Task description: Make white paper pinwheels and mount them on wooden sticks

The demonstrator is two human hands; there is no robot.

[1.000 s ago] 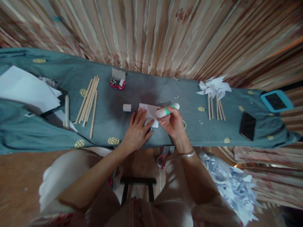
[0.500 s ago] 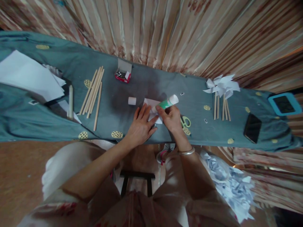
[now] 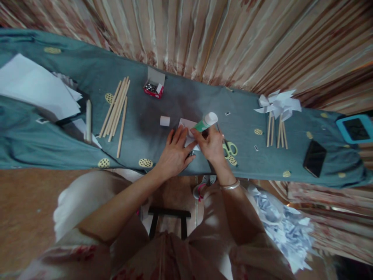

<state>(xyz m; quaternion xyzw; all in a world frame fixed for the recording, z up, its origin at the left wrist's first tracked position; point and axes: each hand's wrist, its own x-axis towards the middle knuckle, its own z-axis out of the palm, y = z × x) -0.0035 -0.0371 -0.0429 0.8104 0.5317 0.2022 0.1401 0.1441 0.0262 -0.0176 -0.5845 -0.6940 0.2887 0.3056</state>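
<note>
My left hand [image 3: 175, 152] lies flat with spread fingers on a small white paper square [image 3: 186, 125] on the teal cloth-covered table [image 3: 72, 144]. My right hand [image 3: 211, 145] grips a green and white glue stick [image 3: 205, 122], its lower end pressed onto the paper between my hands. The glue stick's white cap [image 3: 164, 121] stands on the cloth just left of the paper. Yellow-handled scissors [image 3: 230, 148] lie right beside my right hand.
Several wooden sticks [image 3: 116, 111] lie left of centre, a red box of pins [image 3: 154, 88] behind them, and white paper sheets [image 3: 32, 87] at far left. Finished paper pinwheels [image 3: 278, 105] on sticks, a black phone [image 3: 314, 158] and a blue-cased device [image 3: 353, 128] lie right. Paper scraps [image 3: 287, 229] cover the floor.
My right hand has tipped the glue stick from lying level above the paper to pointing down onto it. The left hand stays on the paper. The camera view has shifted slightly.
</note>
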